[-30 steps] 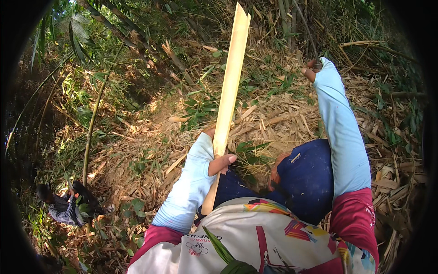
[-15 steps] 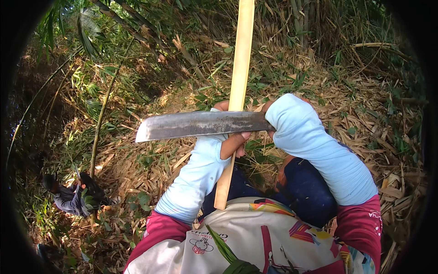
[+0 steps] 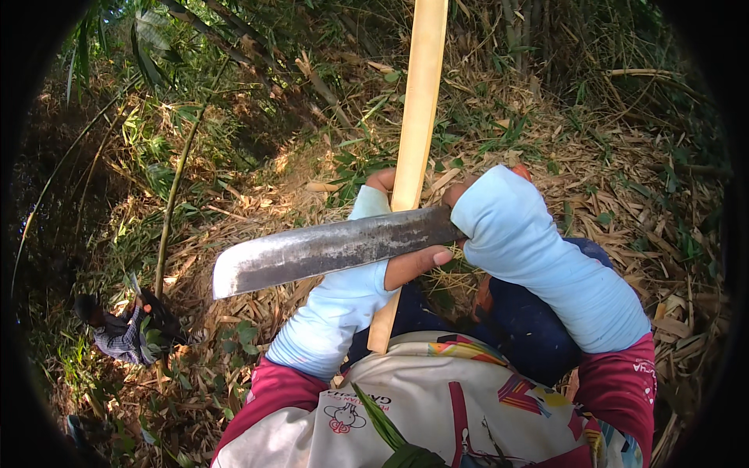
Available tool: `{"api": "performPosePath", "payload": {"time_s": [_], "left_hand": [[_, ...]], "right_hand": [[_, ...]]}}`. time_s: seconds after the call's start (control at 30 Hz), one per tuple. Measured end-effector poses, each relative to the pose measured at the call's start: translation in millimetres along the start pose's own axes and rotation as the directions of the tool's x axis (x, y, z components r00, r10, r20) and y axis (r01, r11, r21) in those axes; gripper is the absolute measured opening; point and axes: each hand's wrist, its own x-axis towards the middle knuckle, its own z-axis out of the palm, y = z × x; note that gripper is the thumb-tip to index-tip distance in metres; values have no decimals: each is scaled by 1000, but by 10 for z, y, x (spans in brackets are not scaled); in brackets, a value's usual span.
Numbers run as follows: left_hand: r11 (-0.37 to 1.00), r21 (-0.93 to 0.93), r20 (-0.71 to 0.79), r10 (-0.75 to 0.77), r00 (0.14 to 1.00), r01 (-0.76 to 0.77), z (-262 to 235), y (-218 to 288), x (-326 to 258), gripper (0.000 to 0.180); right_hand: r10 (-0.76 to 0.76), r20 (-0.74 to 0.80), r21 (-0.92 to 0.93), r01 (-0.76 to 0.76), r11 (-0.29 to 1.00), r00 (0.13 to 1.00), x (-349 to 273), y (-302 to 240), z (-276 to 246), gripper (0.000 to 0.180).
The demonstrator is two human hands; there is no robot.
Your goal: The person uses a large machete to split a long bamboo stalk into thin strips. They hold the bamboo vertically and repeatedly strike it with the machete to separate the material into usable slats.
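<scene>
- Person's left hand (image 3: 409, 267) had its fingers clasped round a pale, flat bamboo strip (image 3: 420, 109), thumb reaching across toward the right.
- Strip stood lengthwise mid-scene: near end just beside the printed shirt (image 3: 367, 405), far end running out of view.
- Right hand (image 3: 460, 193), partly covered by a light blue sleeve (image 3: 546, 273), had its fingers closed at the grip end of a machete (image 3: 335, 243); handle itself hidden.
- Blade lay crosswise over the strip and left hand, broad tip to the left. Contact with the strip: could not tell.
- Progress, as judged: strip already split to a long, flat piece. No cut through it showed; amount left to do unclear.
- Around: dry leaf litter (image 3: 199, 285), navy trousers (image 3: 530, 327) at near right, another person (image 3: 121, 339) well apart at near left.
</scene>
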Motion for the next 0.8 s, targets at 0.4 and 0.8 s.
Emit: {"api": "performPosePath", "payload": {"time_s": [0.4,0.8], "left_hand": [[1000,3,-76,-30,997,30,110,105,-177,96],[995,15,-47,-100,994,101,45,239,-196,91]], "right_hand": [[-24,-37,-184,17,983,999,-61,-101,-35,17],[-53,-88,-11,52,999,995,-76,-70,3,13]]}}
